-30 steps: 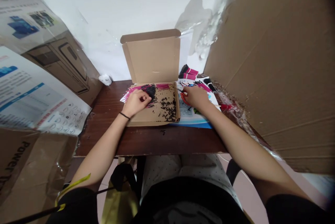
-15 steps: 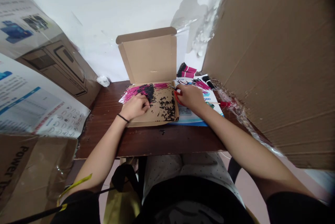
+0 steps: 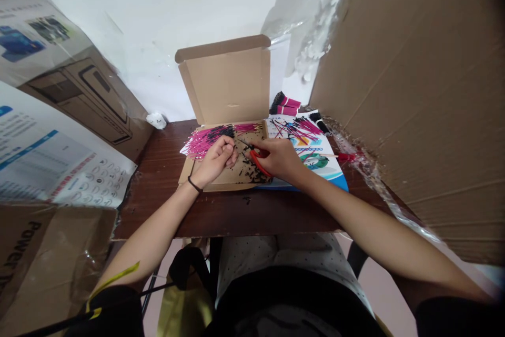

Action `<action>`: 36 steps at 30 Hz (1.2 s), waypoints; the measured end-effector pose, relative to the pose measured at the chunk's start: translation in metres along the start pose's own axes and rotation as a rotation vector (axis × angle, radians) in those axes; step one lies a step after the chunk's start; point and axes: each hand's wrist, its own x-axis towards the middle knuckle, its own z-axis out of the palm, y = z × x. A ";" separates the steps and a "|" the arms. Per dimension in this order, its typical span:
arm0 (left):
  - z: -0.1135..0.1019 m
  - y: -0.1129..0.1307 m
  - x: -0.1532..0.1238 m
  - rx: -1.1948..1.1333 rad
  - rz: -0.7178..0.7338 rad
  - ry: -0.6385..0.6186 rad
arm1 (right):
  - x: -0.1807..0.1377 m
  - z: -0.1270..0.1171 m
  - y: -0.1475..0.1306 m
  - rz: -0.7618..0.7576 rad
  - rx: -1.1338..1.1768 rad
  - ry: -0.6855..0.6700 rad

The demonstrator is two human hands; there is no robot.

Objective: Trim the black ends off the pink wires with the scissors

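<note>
My right hand [image 3: 282, 159] grips red-handled scissors [image 3: 259, 162], their dark blades pointing left toward my left fingertips. Fingers and thumb pinched together, my left hand [image 3: 219, 157] hovers over the shallow cardboard box [image 3: 221, 180]; whatever it may hold is too small to make out. Behind it in the box lies a heap of thin pink wire-like pieces with black ends [image 3: 203, 140]. A smaller pink bundle [image 3: 248, 128] rests along the box's back edge. Short black scraps [image 3: 258, 175] are scattered over the right part of the box, partly hidden by my right hand.
The box lid [image 3: 229, 84] stands raised against the white wall. Right of the box, a printed sheet [image 3: 331, 166] carries loose pink-and-black pieces [image 3: 305, 128]. Banded bundles [image 3: 287, 104] lie behind it. Large cartons [image 3: 414, 90] rise on both sides of the brown table [image 3: 158, 211].
My left hand has lifted off the heap and shifted right. My right hand has come left and slightly down with the scissors, so both hands are closer together.
</note>
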 end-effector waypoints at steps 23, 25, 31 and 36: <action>0.003 -0.004 -0.003 0.041 -0.046 0.133 | 0.000 0.002 0.002 -0.054 0.049 0.021; 0.002 -0.004 -0.003 0.040 -0.035 0.136 | 0.000 0.002 0.002 -0.055 0.025 0.015; 0.002 -0.005 -0.003 0.095 -0.008 0.143 | -0.001 0.003 0.002 -0.076 0.024 0.011; 0.002 -0.004 -0.003 0.125 0.010 0.149 | -0.002 0.002 0.000 -0.100 0.028 0.003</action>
